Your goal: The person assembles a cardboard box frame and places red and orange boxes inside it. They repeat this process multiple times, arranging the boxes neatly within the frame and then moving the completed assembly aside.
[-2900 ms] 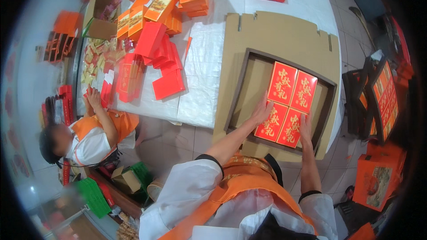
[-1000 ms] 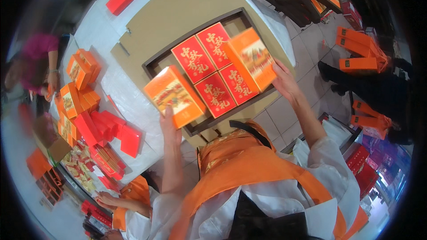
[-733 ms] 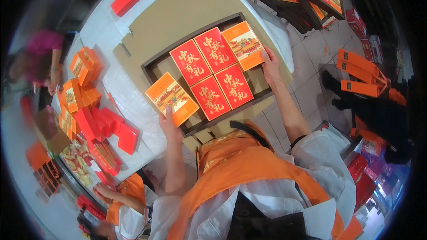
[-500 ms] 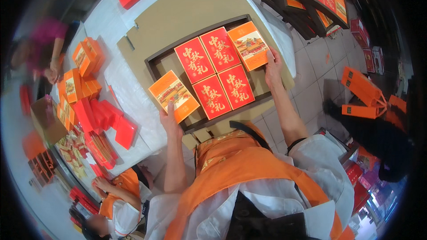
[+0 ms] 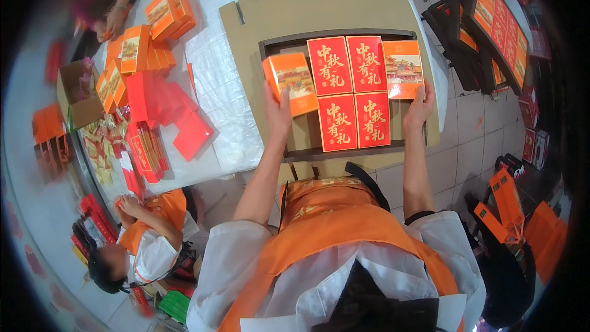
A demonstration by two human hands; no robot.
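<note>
While the left hand (image 5: 278, 109) grasps a tilted orange box (image 5: 292, 81), the right hand (image 5: 419, 108) holds a second orange box (image 5: 402, 69) by its near corner; between both grips sit four red boxes (image 5: 343, 88) inside a dark-rimmed tray (image 5: 289, 40), with brown cardboard (image 5: 319, 0) beneath.

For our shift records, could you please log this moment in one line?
left hand: holds left orange box; right hand: touches right orange box; dark tray: four red boxes inside

4 boxes (image 5: 335, 64) in the tray (image 5: 286, 41) between 2 outer boxes (image 5: 402, 69), cardboard (image 5: 319, 0) beneath
</note>
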